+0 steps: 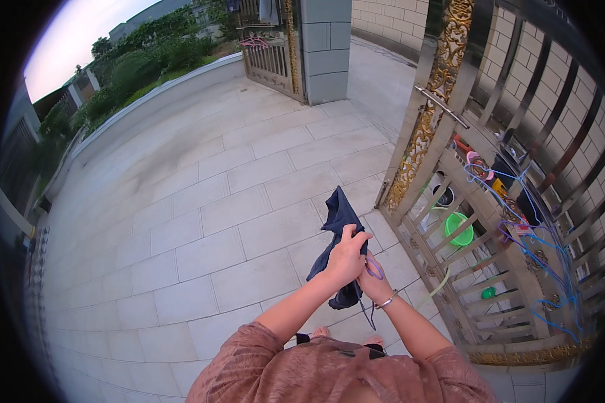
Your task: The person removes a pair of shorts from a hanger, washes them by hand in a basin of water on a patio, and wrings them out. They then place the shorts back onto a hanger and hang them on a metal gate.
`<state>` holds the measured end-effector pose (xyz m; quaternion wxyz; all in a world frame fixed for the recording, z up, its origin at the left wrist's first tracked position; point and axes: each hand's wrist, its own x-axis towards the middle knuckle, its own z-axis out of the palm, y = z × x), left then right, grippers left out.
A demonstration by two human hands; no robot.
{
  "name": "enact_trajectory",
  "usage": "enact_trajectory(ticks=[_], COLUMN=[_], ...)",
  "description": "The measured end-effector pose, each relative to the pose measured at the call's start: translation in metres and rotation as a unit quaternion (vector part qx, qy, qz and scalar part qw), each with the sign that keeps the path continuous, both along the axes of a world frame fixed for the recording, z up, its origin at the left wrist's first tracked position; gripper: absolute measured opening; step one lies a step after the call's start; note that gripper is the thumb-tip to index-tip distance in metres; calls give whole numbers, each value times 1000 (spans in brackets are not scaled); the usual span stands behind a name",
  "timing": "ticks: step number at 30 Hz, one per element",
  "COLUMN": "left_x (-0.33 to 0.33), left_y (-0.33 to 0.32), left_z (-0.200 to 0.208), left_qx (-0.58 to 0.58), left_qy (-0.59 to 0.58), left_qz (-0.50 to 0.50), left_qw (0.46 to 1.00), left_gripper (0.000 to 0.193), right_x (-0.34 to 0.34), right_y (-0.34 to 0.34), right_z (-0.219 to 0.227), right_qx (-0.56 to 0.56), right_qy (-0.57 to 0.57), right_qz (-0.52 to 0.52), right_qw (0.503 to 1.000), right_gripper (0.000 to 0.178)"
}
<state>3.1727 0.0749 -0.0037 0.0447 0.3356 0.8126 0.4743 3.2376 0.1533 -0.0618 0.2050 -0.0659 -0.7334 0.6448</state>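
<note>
A dark navy piece of cloth, seemingly a garment [341, 213], hangs bunched in front of me, with thin cords dangling below it. My left hand [347, 256] is closed on its upper part, thumb and forefinger near the top. Just to the right and partly behind it, my right hand [374, 285] is closed around a thin purple loop, apparently part of a clothes hanger [375, 266]. The garment's lower folds hang between my wrists. The left hand and the cloth hide some of the right fingers and the rest of the hanger.
At right stands a metal gate [444, 161] with gold trim, and blue hangers [541, 235] hang on it. Behind its bars lies a green basin [459, 229]. Pale paving [202, 215] reaches a low wall [154, 101]. Another gate leaf [272, 67] adjoins a grey pillar [326, 54].
</note>
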Motion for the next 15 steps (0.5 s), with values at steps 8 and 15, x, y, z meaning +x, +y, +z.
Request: enact_trajectory(ticks=[8,15], left_x=[-54,-133], left_y=[-77,-113], left_z=[-26,-109], left_qx=[-6,-27], left_qy=[168,154], left_qz=[152,314], left_qw=[974,936], left_gripper=[58,30], right_x=[-72,-163], right_y=[-33,-65], right_z=[74,127], right_qx=[-197,-292], right_qy=[-148,-73], right_qz=[65,81], right_qw=[967,950], right_gripper=[11,9])
